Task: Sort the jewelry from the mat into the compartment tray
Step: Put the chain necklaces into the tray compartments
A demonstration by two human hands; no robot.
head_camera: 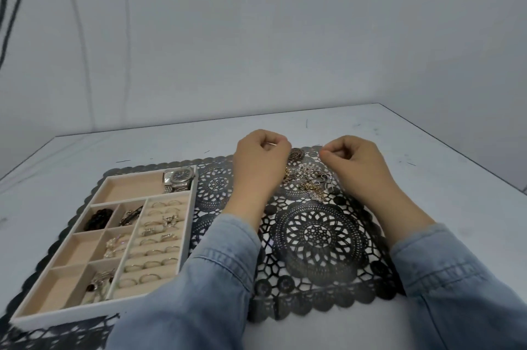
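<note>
A tangled pile of jewelry [309, 179], chains and earrings in gold and silver, lies at the far end of the black lace mat [319, 238]. My left hand [256, 161] hovers just left of the pile with fingers curled, pinching a thin gold-coloured chain end. My right hand [353, 162] is at the pile's right, thumb and forefinger pinched together on something very fine, seemingly the same chain. The beige compartment tray [99, 312] lies on the left of the mat, holding a watch [178, 178], several rings [159, 235], dark beads and earrings.
The mat lies on a white table [442, 167] whose far edge meets a pale wall. Two tray compartments on the left side, front and middle, hold nothing. Denim sleeves cover both forearms at the near edge.
</note>
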